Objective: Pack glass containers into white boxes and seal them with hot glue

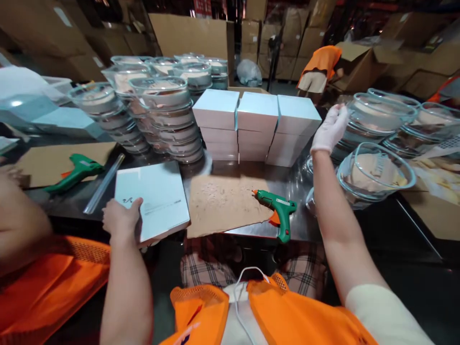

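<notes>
White box (153,201) under bare left hand (121,219): matt smooth card; stacked white boxes (257,127) same finish; right hand (330,129) in thin white glove, looks like latex; glass bowls (375,175) clear, glossy; wrapped bowl stacks (163,120) under shiny plastic film; table (223,167) dark polished metal, reflective; cardboard sheet (224,203) brown, rough, pitted; glue gun (280,211) green plastic, orange trigger; vest (287,316) orange mesh cloth.

Open room lies only over the central cardboard sheet (224,203)
White boxes (257,125) block twelve o'clock; bowl stacks (163,120) at ten, glass bowls (375,175) at three; glue gun (280,211) at five.
</notes>
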`<state>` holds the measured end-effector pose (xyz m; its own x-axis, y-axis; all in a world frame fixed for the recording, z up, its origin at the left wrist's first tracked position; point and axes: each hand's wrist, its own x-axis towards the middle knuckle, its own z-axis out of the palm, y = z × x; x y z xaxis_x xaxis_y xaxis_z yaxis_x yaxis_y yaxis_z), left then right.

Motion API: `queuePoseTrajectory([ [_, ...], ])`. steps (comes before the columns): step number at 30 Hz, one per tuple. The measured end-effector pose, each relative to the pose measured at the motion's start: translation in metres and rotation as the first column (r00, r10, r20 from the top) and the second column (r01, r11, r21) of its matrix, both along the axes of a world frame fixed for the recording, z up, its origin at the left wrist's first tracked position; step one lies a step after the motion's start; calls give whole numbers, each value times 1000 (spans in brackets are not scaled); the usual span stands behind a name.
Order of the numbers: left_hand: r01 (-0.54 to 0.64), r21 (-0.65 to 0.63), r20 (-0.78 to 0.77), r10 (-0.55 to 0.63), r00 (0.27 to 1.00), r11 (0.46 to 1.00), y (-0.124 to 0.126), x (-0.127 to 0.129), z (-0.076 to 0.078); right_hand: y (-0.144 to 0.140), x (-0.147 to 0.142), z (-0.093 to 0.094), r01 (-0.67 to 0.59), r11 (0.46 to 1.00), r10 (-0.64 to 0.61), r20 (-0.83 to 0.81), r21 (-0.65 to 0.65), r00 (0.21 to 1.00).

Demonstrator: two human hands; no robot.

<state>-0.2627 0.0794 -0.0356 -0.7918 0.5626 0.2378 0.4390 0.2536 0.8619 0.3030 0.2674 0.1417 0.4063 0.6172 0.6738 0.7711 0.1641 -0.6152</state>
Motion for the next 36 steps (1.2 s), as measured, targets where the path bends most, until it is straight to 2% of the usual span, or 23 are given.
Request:
queuePoseTrajectory([
  [1,-58,39,-6,59,998,998,-7,8,9,-29,-12,-12,-11,993,13,-20,114,1000],
  [2,-116,80,-22,119,993,990,-15,18,21,-60,-26,-26,-126,980,125,14,155,992],
  [4,-205,206,-106,230,967,957,-36,43,47,-127,-54,-58,-395,914,380,155,87,912],
  [6,-69,265,-307,152,940,962,-59,77,73,-185,-79,-81,-550,834,527,236,40,816],
  [8,267,111,-406,-201,891,957,-79,117,88,-225,-97,-89,-630,775,597,277,43,753],
  [10,542,19,-409,-488,771,840,-94,156,89,-245,-109,-87,-664,746,628,277,53,727],
  [12,717,-21,-425,-655,625,697,-105,184,80,-250,-113,-81,-673,738,647,238,41,724],
  [16,862,-2,-472,-760,447,508,-120,192,60,-245,-99,-76,-669,730,681,64,-140,729],
  [17,876,7,-478,-768,427,482,-122,187,58,-244,-93,-75,-690,682,706,-26,-241,708],
  [18,883,15,-480,-772,417,469,-124,179,57,-243,-88,-74,-735,580,742,-146,-351,654],
  [19,884,18,-475,-774,419,468,-126,171,56,-242,-84,-73,-796,411,773,-292,-444,563],
  [20,879,14,-470,-773,427,477,-128,164,55,-242,-83,-74,-848,190,777,-452,-495,438],
  [21,869,-8,-470,-769,433,494,-130,158,53,-242,-83,-76,-871,-43,742,-600,-489,300],
  [22,862,-52,-480,-770,421,504,-133,155,50,-244,-86,-80,-868,-240,671,-721,-434,175],
  [23,860,-110,-500,-776,386,498,-136,153,46,-247,-91,-87,-862,-366,581,-810,-351,83],
  [24,858,-179,-515,-789,335,482,-140,155,42,-250,-96,-95,-863,-426,496,-868,-270,27],
  [25,853,-250,-520,-807,280,457,-144,158,36,-255,-102,-104,-873,-444,430,-903,-201,-11],
  [28,846,-394,-430,-885,176,360,-159,173,20,-271,-109,-126,-914,-393,342,-939,-100,-45],
  [31,883,-390,-300,-943,147,261,-167,171,16,-283,-95,-131,-899,-408,428,-903,-159,-35],
  [32,897,-354,-279,-945,169,265,-167,165,17,-287,-89,-129,-917,-333,521,-853,-221,16],
  [33,901,-305,-266,-936,229,307,-165,159,19,-290,-83,-127,-945,-167,627,-770,-282,119],
  [35,852,-154,-242,-855,458,500,-158,148,20,-296,-78,-126,-890,379,696,-556,-253,455],
  [36,800,-66,-199,-793,575,596,-152,148,20,-298,-80,-128,-777,608,635,-490,-160,598],
])
